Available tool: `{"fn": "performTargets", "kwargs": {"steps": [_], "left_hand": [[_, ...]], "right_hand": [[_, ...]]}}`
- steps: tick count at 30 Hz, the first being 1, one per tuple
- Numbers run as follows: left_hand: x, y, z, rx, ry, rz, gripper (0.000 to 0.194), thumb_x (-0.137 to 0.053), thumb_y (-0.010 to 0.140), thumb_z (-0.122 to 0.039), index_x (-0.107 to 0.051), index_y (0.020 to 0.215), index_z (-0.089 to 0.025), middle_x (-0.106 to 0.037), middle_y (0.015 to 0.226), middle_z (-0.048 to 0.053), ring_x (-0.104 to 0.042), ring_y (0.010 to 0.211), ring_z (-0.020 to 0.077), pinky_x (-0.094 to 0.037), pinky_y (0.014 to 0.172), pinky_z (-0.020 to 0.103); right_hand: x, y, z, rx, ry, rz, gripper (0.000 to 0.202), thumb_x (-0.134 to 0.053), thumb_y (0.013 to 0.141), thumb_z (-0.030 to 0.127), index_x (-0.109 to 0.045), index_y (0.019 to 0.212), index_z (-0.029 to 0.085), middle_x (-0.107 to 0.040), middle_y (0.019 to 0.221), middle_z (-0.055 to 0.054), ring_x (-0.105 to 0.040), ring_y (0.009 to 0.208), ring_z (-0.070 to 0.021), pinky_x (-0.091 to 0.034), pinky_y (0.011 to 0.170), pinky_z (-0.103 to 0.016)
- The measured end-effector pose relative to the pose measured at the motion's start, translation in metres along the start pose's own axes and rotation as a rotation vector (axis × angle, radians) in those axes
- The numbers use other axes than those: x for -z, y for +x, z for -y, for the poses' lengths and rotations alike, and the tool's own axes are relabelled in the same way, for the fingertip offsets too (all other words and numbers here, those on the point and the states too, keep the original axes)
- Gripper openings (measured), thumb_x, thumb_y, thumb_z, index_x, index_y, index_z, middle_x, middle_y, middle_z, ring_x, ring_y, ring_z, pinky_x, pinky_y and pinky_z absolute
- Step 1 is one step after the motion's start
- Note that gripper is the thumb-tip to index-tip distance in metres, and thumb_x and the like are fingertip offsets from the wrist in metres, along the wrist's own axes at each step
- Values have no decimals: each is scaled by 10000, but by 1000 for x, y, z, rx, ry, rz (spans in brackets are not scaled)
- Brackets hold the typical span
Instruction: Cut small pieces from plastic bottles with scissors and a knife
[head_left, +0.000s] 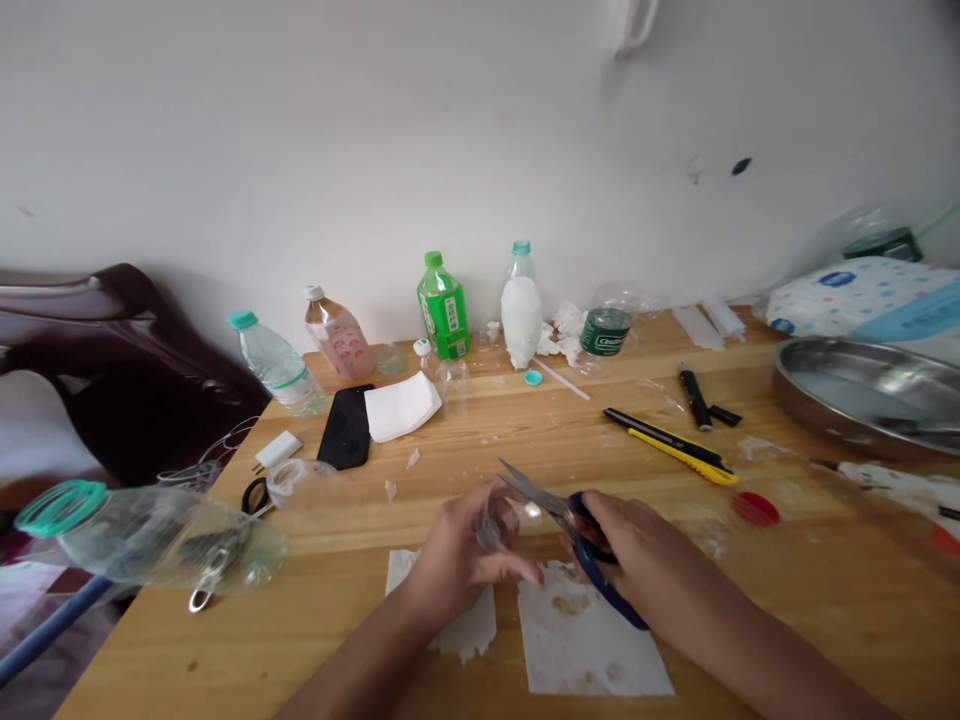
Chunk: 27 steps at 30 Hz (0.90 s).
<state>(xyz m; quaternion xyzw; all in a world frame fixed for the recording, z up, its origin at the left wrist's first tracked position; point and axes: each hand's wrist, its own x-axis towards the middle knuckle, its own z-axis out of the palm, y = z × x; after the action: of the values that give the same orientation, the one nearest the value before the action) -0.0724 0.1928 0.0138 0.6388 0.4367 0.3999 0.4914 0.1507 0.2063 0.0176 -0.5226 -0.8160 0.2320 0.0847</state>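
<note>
My left hand (465,555) is wrapped round a small clear plastic piece (496,522), which looks like a cut part of a bottle. In my right hand (630,550) is a pair of scissors (592,565) with dark blue handles. Their blades point up and left, just above the plastic piece; whether they touch it I cannot tell. Beneath my hands lie a stained white paper sheet (592,650) and a torn paper piece (469,640), the latter partly hidden by my left hand.
A yellow utility knife (675,447) and a red disc (755,508) lie to the right, before a metal basin (810,400). Along the wall stand a green bottle (442,310), a white-covered bottle (521,320) and others. A phone (346,428) and a large clear bottle (165,535) are left.
</note>
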Motion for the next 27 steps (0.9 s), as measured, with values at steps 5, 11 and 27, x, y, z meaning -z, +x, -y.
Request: {"fn": "performTargets", "kwargs": {"steps": [5,11,27], "left_hand": [[-6,-2,1,55,-142,30,658,-915,591,-439,-596,1120,-216,-567,715,-46,-533,641,129,-392,597,235],[0,3,3,-78,-302,-252,553,-839,710,-475,-510,1090,-243,-606,882,-13,-563,779,144,-455,720,265],[2,-4,3,-169,142,-390,599,-733,796,-534,-547,1292,-256,-678,1112,79,-641,1021,251,-492,909,379]], "right_hand": [[4,2,0,-62,20,1,124,-596,836,97,-530,842,202,-684,871,-51,-646,849,-242,-449,733,-346],[-2,-1,-11,7,122,-96,50,-523,925,257,-519,930,208,-667,938,-78,-639,873,-241,-479,757,-370],[-1,-5,16,-66,140,-109,217,-546,900,430,-550,879,214,-655,894,-85,-620,871,-271,-466,736,-383]]}}
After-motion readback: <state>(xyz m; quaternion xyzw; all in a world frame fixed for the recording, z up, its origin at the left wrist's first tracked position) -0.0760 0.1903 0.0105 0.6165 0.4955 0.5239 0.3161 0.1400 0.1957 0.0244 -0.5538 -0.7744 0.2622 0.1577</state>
